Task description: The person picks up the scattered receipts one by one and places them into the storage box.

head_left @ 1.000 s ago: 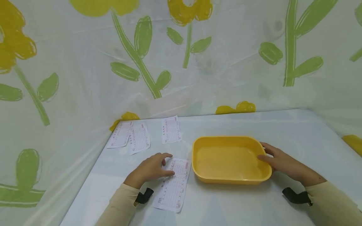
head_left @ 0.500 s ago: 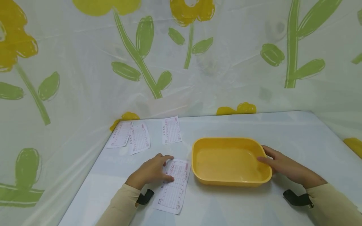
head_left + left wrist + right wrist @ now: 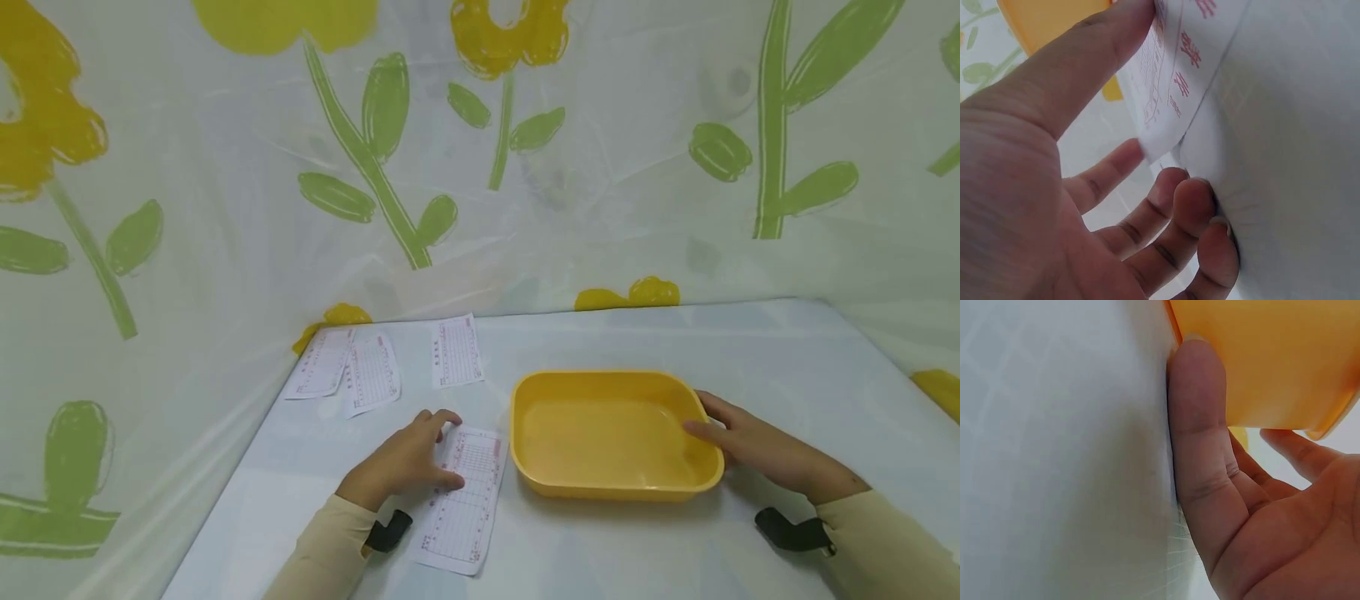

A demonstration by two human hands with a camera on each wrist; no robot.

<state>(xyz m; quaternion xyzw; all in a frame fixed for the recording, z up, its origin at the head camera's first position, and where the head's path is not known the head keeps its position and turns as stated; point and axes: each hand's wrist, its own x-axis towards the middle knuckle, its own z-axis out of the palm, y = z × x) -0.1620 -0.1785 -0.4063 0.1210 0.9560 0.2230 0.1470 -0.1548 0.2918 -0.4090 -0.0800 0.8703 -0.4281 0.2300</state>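
Note:
A printed receipt slip [image 3: 463, 504] with red lettering lies flat on the table left of a yellow plastic tray [image 3: 615, 442]. My left hand [image 3: 405, 458] is at the slip's left edge, thumb and index spread apart. In the left wrist view the thumb [image 3: 1097, 50] overlaps the slip, the index fingertip is right at its corner, and the other fingers rest loosely curled by the table. My right hand [image 3: 757, 437] grips the tray's right end, thumb over the rim and fingers outside. The right wrist view shows one finger [image 3: 1200, 412] low against the tray's wall, beside the table surface.
Two overlapping slips [image 3: 321, 362] lie at the table's back left corner, and another slip [image 3: 457, 352] lies near the back edge. A white curtain [image 3: 600, 167] printed with flowers hangs behind and to the left. Dark straps [image 3: 791, 531] show at both wrists.
The whole head view shifts slightly, with things sitting a little lower now. The left hand's thumb and index spread a bit wider over the slip; the right hand keeps its hold on the tray.

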